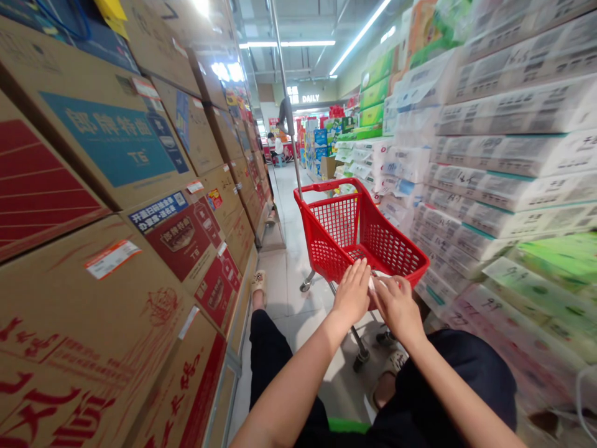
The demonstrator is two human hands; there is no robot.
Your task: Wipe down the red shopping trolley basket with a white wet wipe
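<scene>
Boxes (93, 205) wall the left, then the left hand (352, 297) lies flat and open and the right hand (396, 306) curls on the rear rim of the cart (359, 233) mid-aisle, which could clip the tissue packs (489, 205) crowding its right side.

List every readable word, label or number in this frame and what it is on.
"DAILY": white sign at the aisle's far end.
"T8": blue panel of a cardboard box, left stack.
Chinese print on the boxes, price stickers and tissue packs: too blurred to read.
Red cart: no text.
</scene>
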